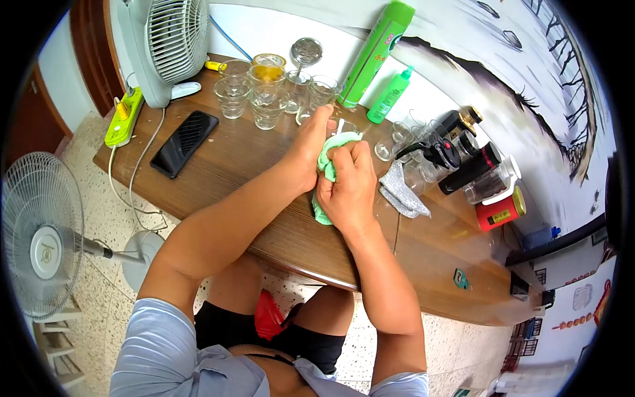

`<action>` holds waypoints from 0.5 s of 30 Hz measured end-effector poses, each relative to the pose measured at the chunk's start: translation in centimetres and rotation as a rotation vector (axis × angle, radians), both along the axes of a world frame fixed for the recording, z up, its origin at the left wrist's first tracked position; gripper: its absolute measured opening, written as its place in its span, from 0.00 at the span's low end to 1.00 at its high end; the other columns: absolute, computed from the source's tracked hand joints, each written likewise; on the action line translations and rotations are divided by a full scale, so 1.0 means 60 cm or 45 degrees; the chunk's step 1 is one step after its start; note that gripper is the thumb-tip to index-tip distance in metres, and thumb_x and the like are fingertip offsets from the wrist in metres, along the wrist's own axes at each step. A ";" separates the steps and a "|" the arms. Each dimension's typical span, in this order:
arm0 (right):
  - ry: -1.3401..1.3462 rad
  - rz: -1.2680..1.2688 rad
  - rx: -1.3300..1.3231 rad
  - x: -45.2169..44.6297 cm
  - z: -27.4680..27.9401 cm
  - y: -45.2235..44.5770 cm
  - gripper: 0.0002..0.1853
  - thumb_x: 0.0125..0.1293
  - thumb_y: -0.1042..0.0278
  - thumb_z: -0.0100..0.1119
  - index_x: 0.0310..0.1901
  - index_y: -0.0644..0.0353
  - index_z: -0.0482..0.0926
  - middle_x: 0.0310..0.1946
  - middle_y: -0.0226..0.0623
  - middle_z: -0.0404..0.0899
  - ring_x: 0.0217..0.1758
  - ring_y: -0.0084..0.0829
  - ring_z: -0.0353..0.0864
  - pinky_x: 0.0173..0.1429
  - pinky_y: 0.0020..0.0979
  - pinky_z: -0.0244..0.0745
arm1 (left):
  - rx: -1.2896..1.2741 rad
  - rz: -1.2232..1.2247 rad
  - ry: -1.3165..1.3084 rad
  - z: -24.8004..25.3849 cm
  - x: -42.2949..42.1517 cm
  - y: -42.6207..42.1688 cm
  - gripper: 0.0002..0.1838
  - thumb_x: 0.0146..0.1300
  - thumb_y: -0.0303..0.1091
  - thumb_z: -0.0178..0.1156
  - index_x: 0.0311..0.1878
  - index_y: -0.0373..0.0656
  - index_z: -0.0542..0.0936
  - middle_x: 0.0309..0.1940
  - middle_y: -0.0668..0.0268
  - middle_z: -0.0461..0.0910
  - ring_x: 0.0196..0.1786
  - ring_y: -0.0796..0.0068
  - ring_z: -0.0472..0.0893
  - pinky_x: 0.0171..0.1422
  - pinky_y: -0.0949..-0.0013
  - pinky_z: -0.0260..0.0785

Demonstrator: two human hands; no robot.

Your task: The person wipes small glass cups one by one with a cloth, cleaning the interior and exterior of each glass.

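Over the middle of the wooden table, my right hand (350, 188) is closed around a light green cloth (322, 210), part of which hangs below the fingers. My left hand (309, 149) is against the cloth's left side, fingers pointing up and away; whether it grips anything is hidden. A clear glass rim (344, 126) shows just beyond the cloth; how it is held cannot be made out. Several clear glasses (268, 106) stand beyond my left hand, one with amber contents (268, 69). To the right of my right hand lies a grey cloth (401, 192).
The table (264, 198) also bears a black phone (184, 143), a green power strip (124, 119), a box fan (173, 46), a tall green can (377, 53), a green bottle (390, 94), glass pots (430, 162) and a red tin (500, 210). A standing fan (45, 243) is at left.
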State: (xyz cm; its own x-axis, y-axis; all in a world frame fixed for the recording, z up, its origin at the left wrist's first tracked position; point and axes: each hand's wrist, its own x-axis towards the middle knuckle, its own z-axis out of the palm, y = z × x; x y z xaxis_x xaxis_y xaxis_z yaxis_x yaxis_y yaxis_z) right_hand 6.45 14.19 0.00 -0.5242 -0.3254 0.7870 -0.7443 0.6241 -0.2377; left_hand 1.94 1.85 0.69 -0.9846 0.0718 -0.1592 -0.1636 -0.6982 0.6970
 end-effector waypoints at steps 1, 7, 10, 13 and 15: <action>0.013 -0.018 -0.014 -0.004 0.001 0.005 0.16 0.54 0.83 0.67 0.45 0.61 0.81 0.44 0.48 0.74 0.47 0.55 0.79 0.50 0.50 0.79 | -0.043 -0.041 0.062 -0.007 -0.001 0.006 0.27 0.79 0.59 0.56 0.58 0.41 0.76 0.48 0.58 0.84 0.50 0.66 0.87 0.57 0.57 0.83; 0.130 -0.171 -0.281 -0.033 0.015 0.043 0.12 0.56 0.87 0.59 0.42 0.65 0.79 0.42 0.49 0.75 0.45 0.53 0.79 0.49 0.48 0.77 | -0.321 -0.222 0.169 0.007 0.035 0.028 0.25 0.81 0.60 0.52 0.61 0.48 0.79 0.52 0.66 0.83 0.53 0.74 0.80 0.57 0.62 0.72; 0.058 -0.235 -0.438 -0.041 0.015 0.045 0.09 0.61 0.87 0.53 0.41 0.65 0.76 0.38 0.49 0.75 0.42 0.52 0.76 0.47 0.48 0.74 | -0.261 -0.244 0.059 0.012 0.036 0.026 0.25 0.78 0.60 0.56 0.58 0.47 0.79 0.49 0.66 0.83 0.47 0.74 0.79 0.52 0.65 0.71; -0.202 -0.146 -0.596 -0.045 -0.003 0.044 0.09 0.61 0.86 0.52 0.42 0.65 0.76 0.38 0.49 0.75 0.41 0.53 0.76 0.48 0.48 0.74 | -0.161 -0.137 0.026 0.011 0.027 0.017 0.25 0.77 0.60 0.58 0.56 0.46 0.78 0.47 0.65 0.83 0.46 0.72 0.81 0.51 0.63 0.75; -0.127 -0.102 -0.417 -0.040 -0.015 0.036 0.10 0.61 0.85 0.54 0.44 0.65 0.76 0.40 0.50 0.74 0.42 0.54 0.77 0.50 0.47 0.75 | -0.071 -0.044 0.022 0.008 0.016 0.010 0.25 0.77 0.60 0.59 0.55 0.45 0.77 0.46 0.64 0.83 0.47 0.70 0.83 0.52 0.63 0.78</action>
